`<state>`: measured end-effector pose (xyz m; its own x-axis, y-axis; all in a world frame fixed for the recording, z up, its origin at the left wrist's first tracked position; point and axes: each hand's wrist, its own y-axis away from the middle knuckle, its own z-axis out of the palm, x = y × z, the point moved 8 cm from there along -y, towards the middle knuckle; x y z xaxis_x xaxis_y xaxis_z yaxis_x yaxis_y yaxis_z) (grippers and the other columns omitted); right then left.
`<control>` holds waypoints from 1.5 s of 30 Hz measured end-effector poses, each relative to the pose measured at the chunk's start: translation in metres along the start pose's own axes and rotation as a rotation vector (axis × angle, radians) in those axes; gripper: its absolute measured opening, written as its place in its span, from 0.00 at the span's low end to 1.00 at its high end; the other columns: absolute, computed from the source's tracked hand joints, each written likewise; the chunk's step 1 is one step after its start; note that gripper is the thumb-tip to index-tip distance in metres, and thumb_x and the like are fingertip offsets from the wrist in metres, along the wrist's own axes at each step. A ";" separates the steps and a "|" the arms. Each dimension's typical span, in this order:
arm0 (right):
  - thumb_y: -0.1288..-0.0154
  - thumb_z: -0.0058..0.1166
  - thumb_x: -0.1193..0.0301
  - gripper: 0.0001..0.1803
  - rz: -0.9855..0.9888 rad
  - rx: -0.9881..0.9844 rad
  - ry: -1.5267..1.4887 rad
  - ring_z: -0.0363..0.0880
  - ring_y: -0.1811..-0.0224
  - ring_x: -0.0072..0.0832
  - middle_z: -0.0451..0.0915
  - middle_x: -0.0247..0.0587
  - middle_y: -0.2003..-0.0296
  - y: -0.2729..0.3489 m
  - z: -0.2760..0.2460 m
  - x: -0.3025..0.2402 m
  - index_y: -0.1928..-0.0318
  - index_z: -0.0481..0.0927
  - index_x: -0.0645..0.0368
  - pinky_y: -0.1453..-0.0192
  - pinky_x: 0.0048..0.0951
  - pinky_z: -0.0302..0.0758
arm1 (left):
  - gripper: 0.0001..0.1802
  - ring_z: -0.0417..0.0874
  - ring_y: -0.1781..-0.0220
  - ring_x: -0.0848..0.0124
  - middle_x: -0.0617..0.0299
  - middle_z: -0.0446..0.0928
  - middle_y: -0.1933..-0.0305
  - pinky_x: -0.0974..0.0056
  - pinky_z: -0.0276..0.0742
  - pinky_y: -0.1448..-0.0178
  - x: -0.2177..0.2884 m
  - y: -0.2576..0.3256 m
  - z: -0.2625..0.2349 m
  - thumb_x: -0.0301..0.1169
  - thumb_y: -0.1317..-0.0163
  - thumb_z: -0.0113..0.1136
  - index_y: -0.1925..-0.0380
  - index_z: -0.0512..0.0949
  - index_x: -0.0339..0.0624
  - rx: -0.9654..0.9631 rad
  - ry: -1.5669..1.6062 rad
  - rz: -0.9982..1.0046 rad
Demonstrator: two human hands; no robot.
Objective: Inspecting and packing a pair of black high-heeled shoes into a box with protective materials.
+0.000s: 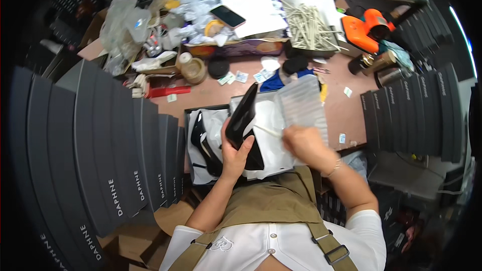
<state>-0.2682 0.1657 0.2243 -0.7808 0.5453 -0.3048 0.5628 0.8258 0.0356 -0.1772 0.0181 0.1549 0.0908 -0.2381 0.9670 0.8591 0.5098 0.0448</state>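
A glossy black high-heeled shoe (243, 123) is gripped in my left hand (234, 154), toe pointing up and away, above an open shoe box. My right hand (305, 144), a little blurred, is closed on a thin white stick (269, 131). The stick's far end reaches toward the shoe's opening; I cannot tell how deep it goes. To the left, a second black shoe (205, 143) lies on white paper in the box (187, 120). White tissue paper (273, 153) spreads beneath and right of the held shoe, with a translucent ribbed sheet (304, 103) beside it.
Tall stacks of dark shoe boxes (103, 135) stand at the left, more boxes (409, 115) at the right. Along the back are a tray of white sticks (312, 26), a carton of crumpled paper (236, 48) with a phone (228, 16) on top, and an orange tool (369, 30).
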 end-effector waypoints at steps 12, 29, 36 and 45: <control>0.46 0.66 0.55 0.28 -0.024 0.039 -0.382 0.80 0.65 0.41 0.77 0.43 0.63 -0.091 -0.018 0.023 0.49 0.74 0.56 0.63 0.38 0.76 | 0.41 0.75 0.40 0.53 0.50 0.72 0.41 0.49 0.72 0.37 -0.040 0.029 0.024 0.64 0.34 0.37 0.36 0.62 0.38 -0.080 0.929 -0.702; 0.48 0.58 0.68 0.10 0.099 0.140 0.000 0.79 0.75 0.47 0.77 0.46 0.76 -0.030 0.131 0.013 0.71 0.72 0.59 0.72 0.45 0.75 | 0.35 0.75 0.41 0.62 0.56 0.74 0.42 0.55 0.69 0.36 -0.055 0.056 -0.048 0.59 0.31 0.39 0.40 0.68 0.40 0.116 0.836 -0.641; 0.44 0.59 0.64 0.09 -0.083 0.114 -0.263 0.80 0.72 0.40 0.79 0.38 0.73 -0.043 0.092 -0.041 0.66 0.78 0.54 0.70 0.39 0.75 | 0.34 0.74 0.41 0.64 0.58 0.74 0.42 0.58 0.69 0.36 -0.040 0.069 -0.050 0.58 0.31 0.40 0.40 0.68 0.41 0.132 0.767 -0.629; 0.45 0.51 0.65 0.07 -0.545 0.292 -0.001 0.77 0.77 0.28 0.74 0.30 0.80 -0.033 0.091 -0.100 0.77 0.72 0.52 0.72 0.33 0.69 | 0.34 0.66 0.32 0.61 0.57 0.65 0.33 0.54 0.59 0.29 -0.045 0.085 -0.025 0.56 0.30 0.40 0.35 0.61 0.42 0.032 0.692 -0.768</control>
<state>-0.1842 0.0714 0.1669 -0.9769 0.0557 -0.2063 0.1338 0.9122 -0.3873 -0.0955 0.0518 0.1087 -0.1980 -0.9267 0.3194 0.7950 0.0388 0.6053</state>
